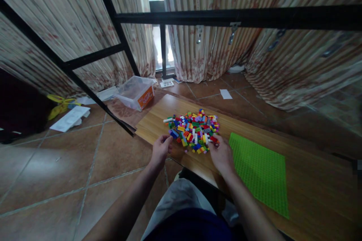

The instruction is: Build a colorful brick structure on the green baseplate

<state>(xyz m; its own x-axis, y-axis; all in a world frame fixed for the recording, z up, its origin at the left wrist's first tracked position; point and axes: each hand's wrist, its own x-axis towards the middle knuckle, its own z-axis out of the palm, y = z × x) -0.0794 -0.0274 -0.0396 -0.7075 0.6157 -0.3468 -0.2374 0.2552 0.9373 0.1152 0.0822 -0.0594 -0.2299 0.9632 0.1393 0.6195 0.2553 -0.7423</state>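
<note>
A heap of small multicoloured toy building bricks (195, 130) lies on the long wooden tabletop (158, 115). At the heap's near left edge is my left hand (161, 151), thumb and fingers pinched together; a small dark bit shows at the fingertips, too small to name. My right hand (222, 153) reaches into the heap's right side, its thumb and forefinger closed about a red brick (213, 139). Just right of that hand, a green studded baseplate (258, 171) lies flat on the wood.
An open clear plastic box (135, 91) with an orange label stands beyond the table's left end. Black metal bars (181, 18) cross in front of the curtains (192, 52). White pieces (70, 118) and a yellow object (59, 104) lie on the tiled floor at left.
</note>
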